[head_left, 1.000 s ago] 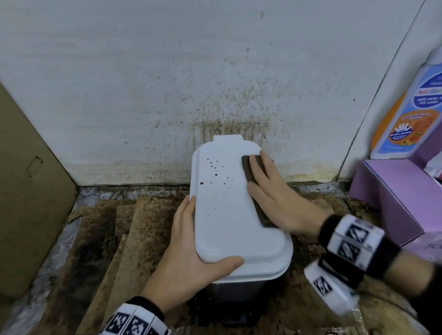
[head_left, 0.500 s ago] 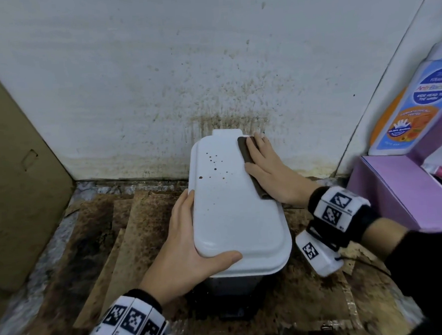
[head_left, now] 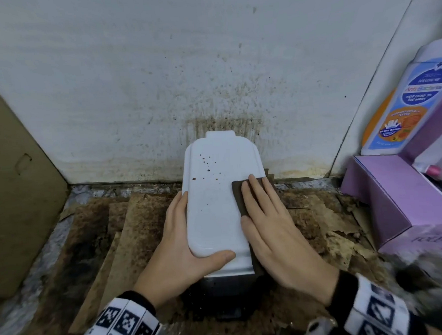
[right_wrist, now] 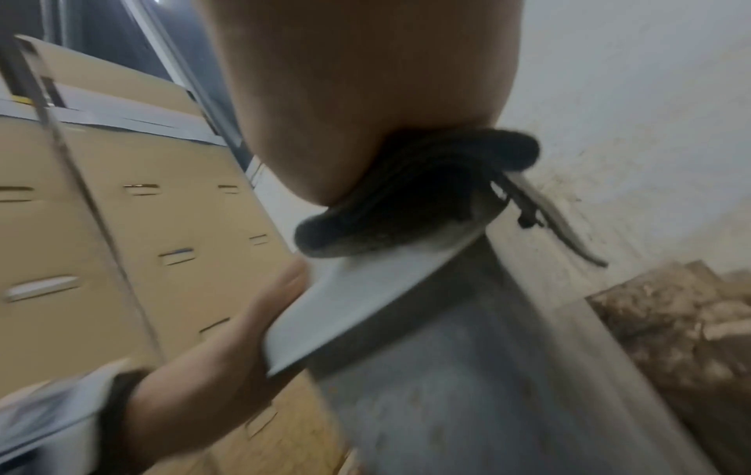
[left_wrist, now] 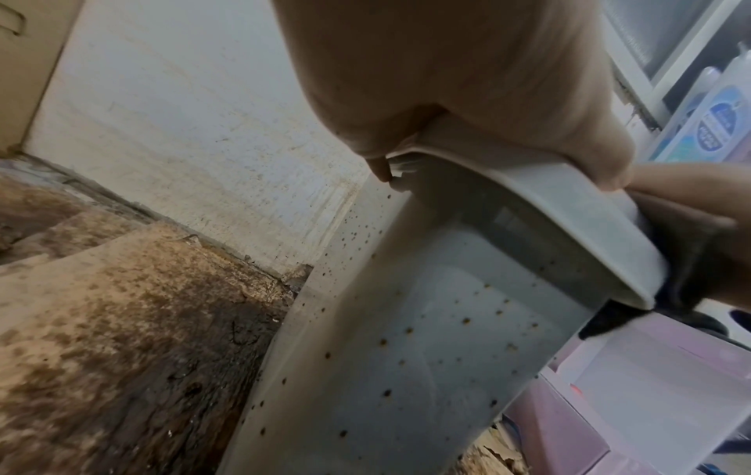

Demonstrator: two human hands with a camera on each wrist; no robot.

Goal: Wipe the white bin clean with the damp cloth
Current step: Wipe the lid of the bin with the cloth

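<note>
The white bin [head_left: 213, 211] stands against the wall, lid closed, with brown spots [head_left: 207, 165] on the lid's far left. My left hand [head_left: 178, 245] grips the lid's near-left corner, thumb across the top and fingers along the left edge. My right hand [head_left: 270, 224] lies flat on the dark brown cloth [head_left: 239, 196] and presses it onto the lid's right side. In the left wrist view the bin's side wall [left_wrist: 427, 353] is speckled with brown dots. The right wrist view has the cloth [right_wrist: 406, 196] bunched under my palm on the lid edge [right_wrist: 366, 289].
A purple box [head_left: 398, 208] and a blue-labelled bottle [head_left: 415, 103] stand close on the right. A cardboard panel [head_left: 14, 193] leans at the left. The wall [head_left: 209, 77] behind is stained, and soiled cardboard sheets [head_left: 120, 235] cover the floor.
My right hand has slid the cloth from the lid's far right corner back toward me along the right edge. The left hand has kept its hold on the lid.
</note>
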